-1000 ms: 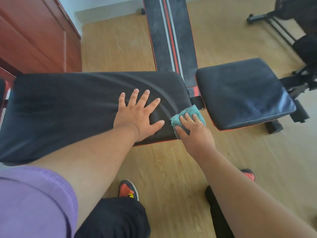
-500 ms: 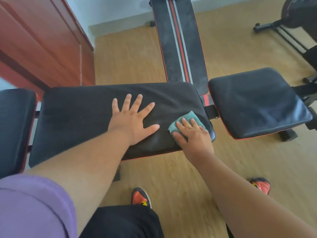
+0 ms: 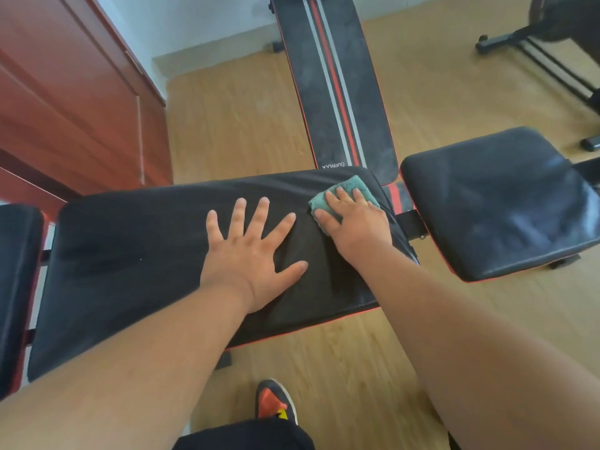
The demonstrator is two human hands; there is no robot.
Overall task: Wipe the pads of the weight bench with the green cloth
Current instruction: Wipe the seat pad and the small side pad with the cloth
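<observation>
The long black back pad of the weight bench lies across the middle of the view. My left hand rests flat on it with fingers spread. My right hand presses the green cloth flat against the pad's far right corner, fingers straight over the cloth. To the right sits the square black seat pad, apart from both hands. A third black pad shows at the left edge.
A second bench with red and grey stripes runs away behind the back pad. A red-brown cabinet stands at the left. Black exercise frames occupy the far right. Wooden floor and my orange shoe lie below.
My right hand has slid the cloth from the pad's near right edge up to its far right corner. My left hand stays flat on the pad.
</observation>
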